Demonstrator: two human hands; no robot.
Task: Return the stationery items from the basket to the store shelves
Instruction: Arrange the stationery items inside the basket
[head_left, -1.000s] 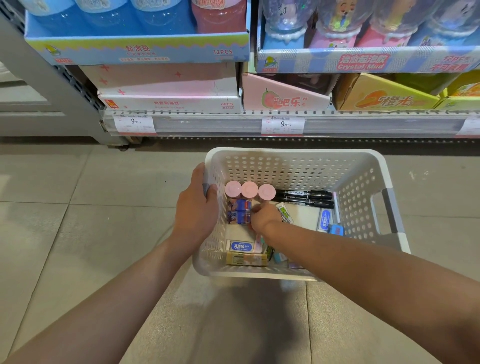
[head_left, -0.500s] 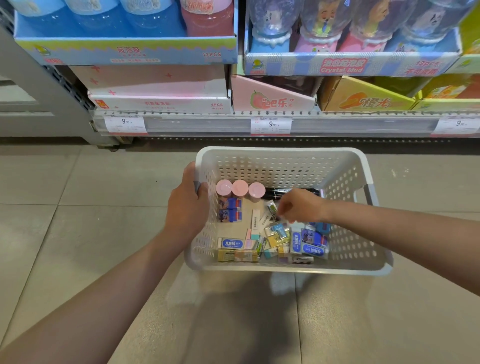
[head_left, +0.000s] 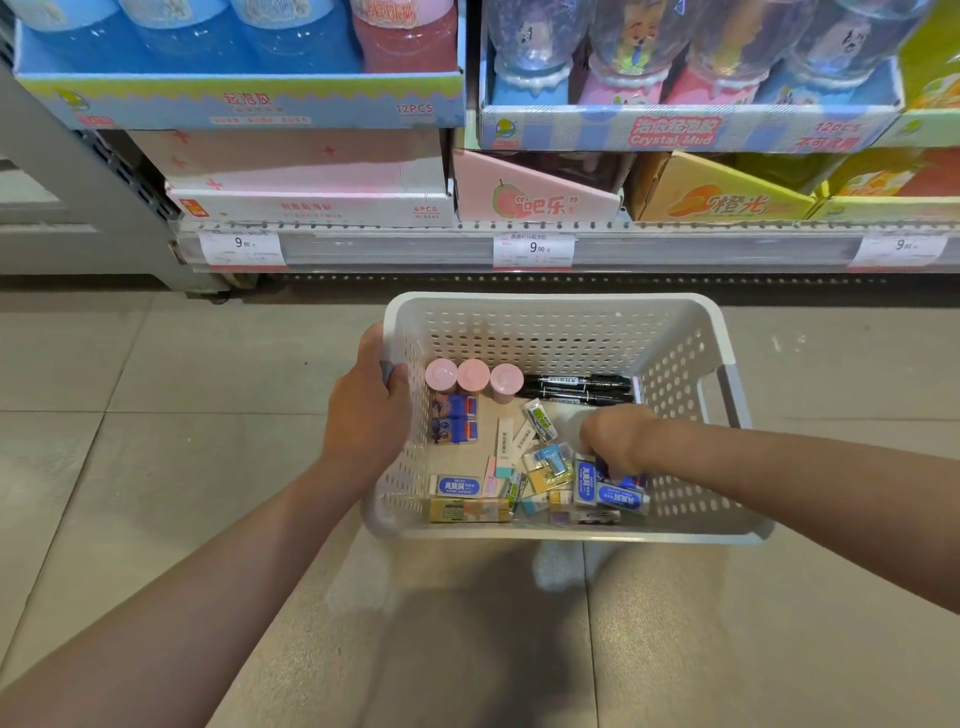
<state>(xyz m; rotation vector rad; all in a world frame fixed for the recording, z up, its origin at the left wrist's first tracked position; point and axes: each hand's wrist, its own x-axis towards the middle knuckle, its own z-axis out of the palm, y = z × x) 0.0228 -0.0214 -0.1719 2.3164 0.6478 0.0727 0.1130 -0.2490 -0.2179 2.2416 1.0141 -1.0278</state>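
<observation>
A white perforated basket (head_left: 550, 304) hangs above the tiled floor. My left hand (head_left: 366, 415) grips its left rim. Inside stand three pink-capped tubes (head_left: 472, 375), with black markers (head_left: 582, 388) lying beside them at the back. Blue-and-white boxed erasers (head_left: 454, 486) and several small wrapped erasers (head_left: 540, 418) lie scattered on the bottom. My right hand (head_left: 615, 436) reaches down into the right side, fingers curled around a blue eraser pack (head_left: 623, 480) in the pile there; its fingertips are hidden.
Straight ahead runs the low store shelf (head_left: 415, 252), its edge carrying price tags (head_left: 534, 249). On it sit a pink-and-white box (head_left: 311, 176), a pink carton (head_left: 535, 195), an orange carton (head_left: 722, 197) and trays of slime bottles (head_left: 244, 101) above. A grey upright (head_left: 104, 171) stands left.
My right hand has moved from the basket's middle near the pink tubes across to the right-hand pile of erasers and dipped into it. The left hand has kept its grip on the rim.
</observation>
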